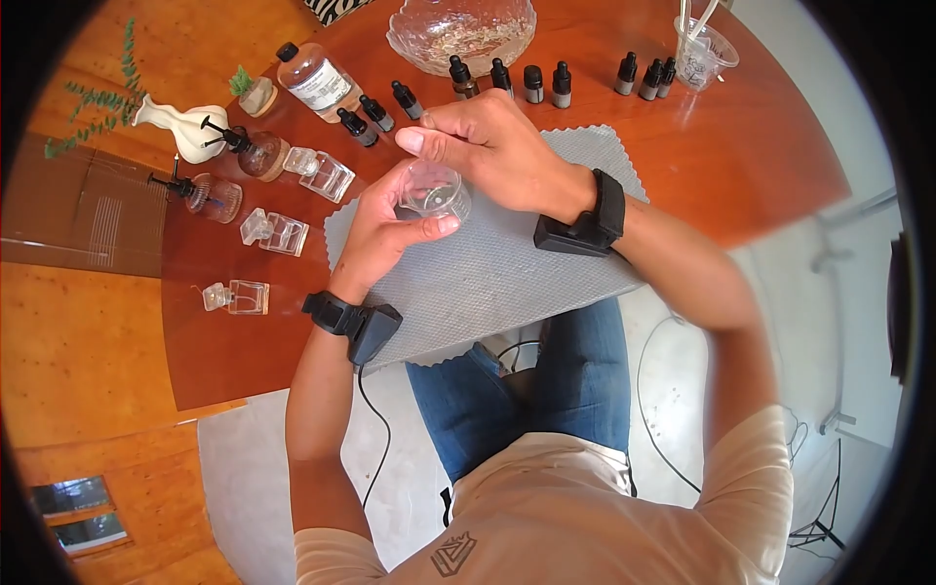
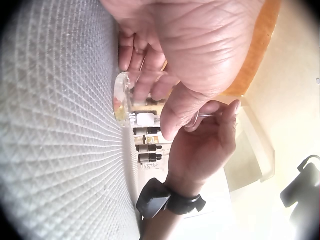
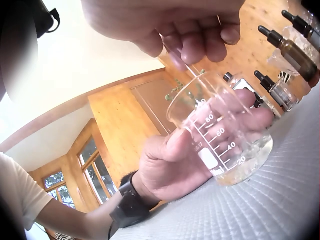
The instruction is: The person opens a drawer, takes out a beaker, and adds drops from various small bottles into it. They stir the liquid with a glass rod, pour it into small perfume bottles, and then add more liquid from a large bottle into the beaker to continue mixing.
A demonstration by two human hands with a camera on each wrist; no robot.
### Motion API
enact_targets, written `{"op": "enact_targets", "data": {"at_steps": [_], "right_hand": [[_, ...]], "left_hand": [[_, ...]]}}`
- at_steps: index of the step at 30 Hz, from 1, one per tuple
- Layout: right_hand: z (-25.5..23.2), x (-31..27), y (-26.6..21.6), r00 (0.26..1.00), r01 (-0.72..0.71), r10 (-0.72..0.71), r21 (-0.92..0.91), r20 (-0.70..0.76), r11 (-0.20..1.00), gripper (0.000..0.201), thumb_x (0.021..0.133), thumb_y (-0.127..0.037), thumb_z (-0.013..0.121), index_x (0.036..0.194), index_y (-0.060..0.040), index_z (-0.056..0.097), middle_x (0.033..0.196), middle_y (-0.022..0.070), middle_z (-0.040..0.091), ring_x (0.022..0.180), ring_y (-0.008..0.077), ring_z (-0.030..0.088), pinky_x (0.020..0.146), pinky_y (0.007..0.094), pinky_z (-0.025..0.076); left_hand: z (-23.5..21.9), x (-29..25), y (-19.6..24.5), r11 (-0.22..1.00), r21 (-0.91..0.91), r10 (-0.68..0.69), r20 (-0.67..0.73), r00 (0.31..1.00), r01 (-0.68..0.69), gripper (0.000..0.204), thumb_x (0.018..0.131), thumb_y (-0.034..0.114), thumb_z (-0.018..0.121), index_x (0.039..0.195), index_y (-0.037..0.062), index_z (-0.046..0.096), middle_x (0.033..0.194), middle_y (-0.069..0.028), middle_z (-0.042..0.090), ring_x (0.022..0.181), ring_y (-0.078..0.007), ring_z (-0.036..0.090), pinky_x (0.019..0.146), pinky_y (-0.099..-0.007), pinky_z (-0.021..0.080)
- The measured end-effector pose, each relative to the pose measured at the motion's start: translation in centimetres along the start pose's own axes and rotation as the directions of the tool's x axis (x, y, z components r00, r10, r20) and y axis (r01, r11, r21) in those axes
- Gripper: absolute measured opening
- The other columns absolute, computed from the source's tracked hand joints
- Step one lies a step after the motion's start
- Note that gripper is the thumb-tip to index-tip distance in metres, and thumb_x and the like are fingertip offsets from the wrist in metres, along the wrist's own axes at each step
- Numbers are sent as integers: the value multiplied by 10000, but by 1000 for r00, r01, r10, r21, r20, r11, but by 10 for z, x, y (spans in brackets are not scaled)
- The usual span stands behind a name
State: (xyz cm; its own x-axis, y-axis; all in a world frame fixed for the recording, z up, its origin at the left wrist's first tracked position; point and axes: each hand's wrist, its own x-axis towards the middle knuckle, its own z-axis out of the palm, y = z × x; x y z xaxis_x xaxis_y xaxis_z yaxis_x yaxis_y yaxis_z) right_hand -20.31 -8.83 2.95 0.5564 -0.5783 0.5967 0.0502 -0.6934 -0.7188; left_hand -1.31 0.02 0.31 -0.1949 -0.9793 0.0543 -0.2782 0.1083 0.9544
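Observation:
A small glass beaker with white graduations stands on the grey textured mat, a shallow layer of clear liquid at its bottom. My left hand holds it, thumb on the near side and fingers around the far side. Above the rim, my right hand pinches a thin clear stirring rod that slants down into the beaker. The rod's upper end is hidden by the fingers in the right wrist view.
Several black-capped dropper bottles line the back, near a glass bowl and a plastic cup. At left are square glass bottles, pump bottles, a white vase and a labelled bottle.

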Motion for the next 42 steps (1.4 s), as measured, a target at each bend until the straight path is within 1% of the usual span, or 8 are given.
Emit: {"op": "enact_targets", "data": {"at_steps": [8,11,14,17,23,29,32,42], "right_hand": [[-1,-1,-2,1000,-27,26,41,14,999,466,1017,-322,661,694,11,619,553,166,507,471,287,444,498,388,381],[2,1,3,997,53,-53,-2,-54,999,469,1017,-325,665,694,11,614,544,156,486,470,269,414,490,383,371],[-1,0,-1,998,-53,51,67,30,996,462,1017,-321,667,701,13,618,543,154,483,467,255,410,486,383,366],[2,0,4,999,-13,13,14,-42,1000,453,1018,-317,665,711,13,626,545,156,486,466,251,413,487,384,367],[-2,0,0,998,-61,59,74,23,995,444,1020,-318,659,714,2,640,548,155,492,467,268,431,492,390,376],[-4,1,0,999,-32,33,-19,42,999,456,1015,-328,659,700,-1,622,555,167,513,482,298,481,505,397,388],[1,0,0,999,35,-35,1,-39,999,469,1013,-338,660,693,1,612,550,169,507,478,302,472,503,401,384],[-1,0,1,1000,-17,17,-12,4,1000,489,1025,-355,652,701,8,611,542,144,475,469,256,420,494,387,367]], "left_hand": [[0,0,2,1000,0,2,5,1000,-2,669,780,245,873,1337,-10,606,1276,-116,681,1206,-208,626,1066,-359,439],[0,0,2,1000,4,17,3,1000,-17,669,780,248,875,1336,-9,606,1275,-115,681,1207,-209,625,1067,-360,438],[1,0,2,1000,-14,15,2,1000,-15,675,780,249,877,1341,-7,604,1277,-115,681,1213,-210,622,1071,-361,434],[0,0,1,1000,-23,11,8,1000,-11,680,780,245,880,1346,-7,601,1283,-116,681,1223,-210,619,1082,-362,425],[0,1,1,999,-28,22,15,1000,-21,685,779,244,883,1350,-4,599,1292,-111,681,1230,-205,614,1100,-367,406],[-1,0,-1,1000,-8,14,8,1000,-14,686,784,250,879,1354,-7,596,1297,-118,678,1233,-206,613,1097,-367,407],[0,0,2,1000,-11,16,7,1000,-16,686,784,245,878,1354,-9,595,1295,-121,677,1234,-207,611,1097,-365,405],[0,0,0,1000,-7,25,4,1000,-24,678,784,250,879,1345,-10,601,1281,-110,680,1230,-206,610,1096,-364,403]]}}
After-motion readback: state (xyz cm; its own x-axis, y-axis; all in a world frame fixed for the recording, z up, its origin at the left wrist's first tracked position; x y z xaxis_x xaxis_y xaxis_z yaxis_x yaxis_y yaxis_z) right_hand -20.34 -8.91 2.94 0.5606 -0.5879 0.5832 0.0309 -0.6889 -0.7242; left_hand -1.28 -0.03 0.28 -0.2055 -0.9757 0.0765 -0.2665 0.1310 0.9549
